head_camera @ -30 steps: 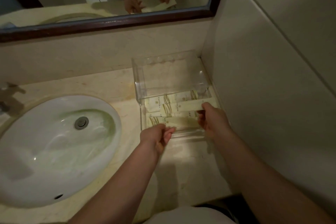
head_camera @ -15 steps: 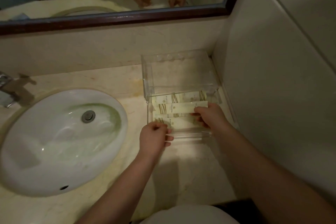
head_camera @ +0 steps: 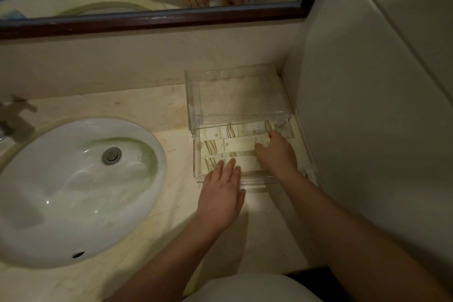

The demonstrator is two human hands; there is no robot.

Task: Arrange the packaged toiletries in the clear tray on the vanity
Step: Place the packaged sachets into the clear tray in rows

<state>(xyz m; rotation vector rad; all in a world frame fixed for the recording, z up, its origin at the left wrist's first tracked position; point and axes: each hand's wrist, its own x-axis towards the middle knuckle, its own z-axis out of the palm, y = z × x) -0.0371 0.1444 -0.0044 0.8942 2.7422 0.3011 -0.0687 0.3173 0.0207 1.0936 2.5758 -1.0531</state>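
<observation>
Packaged toiletries (head_camera: 236,130), long cream sachets with striped ends, lie crosswise in overlapping rows in the front part of the clear tray (head_camera: 193,105). The tray sits on the vanity (head_camera: 147,108), pushed into the corner against the side wall (head_camera: 367,130), to the right of the sink (head_camera: 73,191), probably to keep it away from splashes. The left hand (head_camera: 220,193) reaches over the tray's front rim with its fingers straight and together. It lies flat on the nearest sachet (head_camera: 247,163), apparently pinning that row while its neighbour is squared up. The right hand (head_camera: 277,153) covers the right ends of the middle rows, its fingers bent down onto the second sachet (head_camera: 230,146). Whether they pinch it or merely push it cannot be told. From the near-parallel rows, the work seems to be at the straightening stage, lining up the edges.
</observation>
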